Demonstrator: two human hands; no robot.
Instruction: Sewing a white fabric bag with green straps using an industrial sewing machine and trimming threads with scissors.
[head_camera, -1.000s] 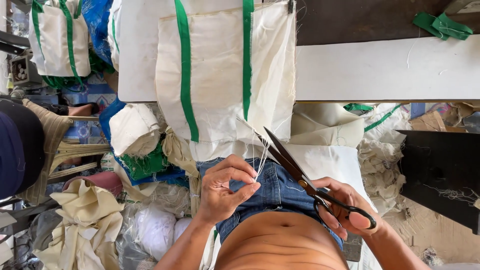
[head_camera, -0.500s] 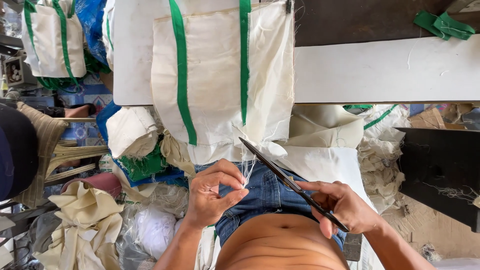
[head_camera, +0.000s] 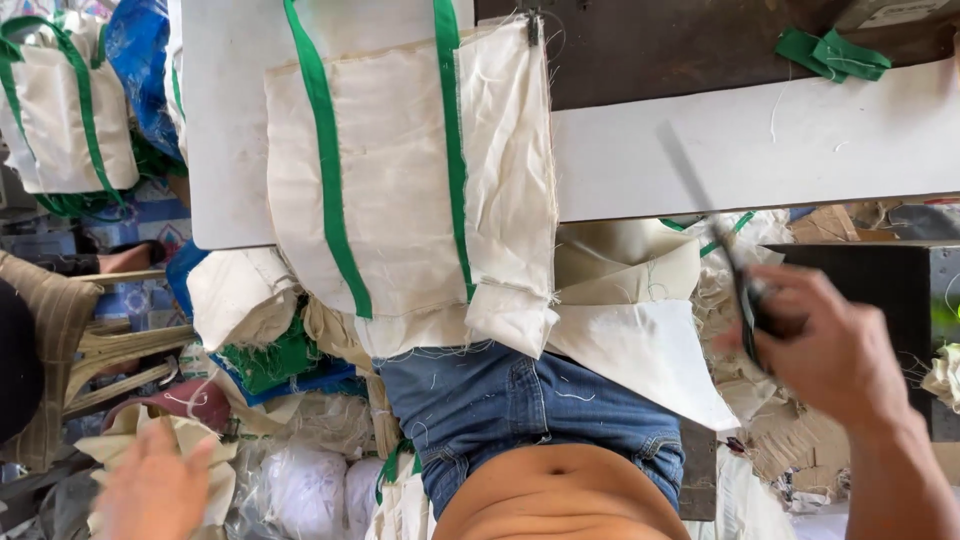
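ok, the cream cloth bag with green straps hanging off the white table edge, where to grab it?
Grip the cream cloth bag with green straps by its folded lower hem, coming from below near the lap; that hem overhangs the white table edge freely.

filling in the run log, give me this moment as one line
right hand: gripping dark scissors | left hand: open, holding nothing | cream bag with green straps: draped over table edge

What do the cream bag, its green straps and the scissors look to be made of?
The bag looks like unbleached woven cotton or canvas: matte, creased, with loose threads fraying at the hems. The green straps seem to be flat woven webbing, stitched on. The scissors in the right hand appear to be dark metal, but motion blur hides the finish.
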